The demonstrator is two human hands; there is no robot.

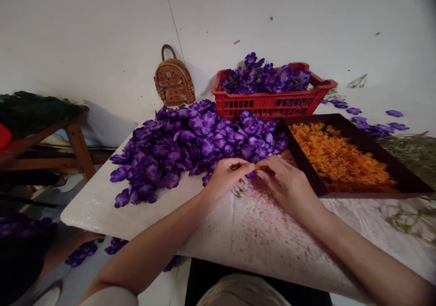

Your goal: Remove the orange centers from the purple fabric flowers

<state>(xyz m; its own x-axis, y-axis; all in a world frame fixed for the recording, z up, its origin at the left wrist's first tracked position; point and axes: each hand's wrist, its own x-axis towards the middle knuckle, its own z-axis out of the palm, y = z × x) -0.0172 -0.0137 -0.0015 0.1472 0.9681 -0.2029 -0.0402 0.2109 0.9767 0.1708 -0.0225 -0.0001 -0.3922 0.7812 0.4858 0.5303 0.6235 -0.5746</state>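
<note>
Both hands meet over the middle of the table, fingertips almost touching. My left hand (pixel 229 175) is closed in a pinch, with thin green stems (pixel 239 189) hanging just below it. My right hand (pixel 283 178) pinches a small orange flower piece (pixel 257 166) between thumb and finger. Behind the hands spreads a big heap of purple petals (pixel 177 147). To the right, a dark tray (pixel 378 153) holds many fluffy orange flower pieces (pixel 340 160).
A red crate (pixel 272 103) of purple flowers stands at the back, a brown backpack (pixel 174 82) left of it. Green stems (pixel 413 153) lie at the right. Another person's arm (pixel 64 249) shows at lower left, near a wooden frame (pixel 80 149).
</note>
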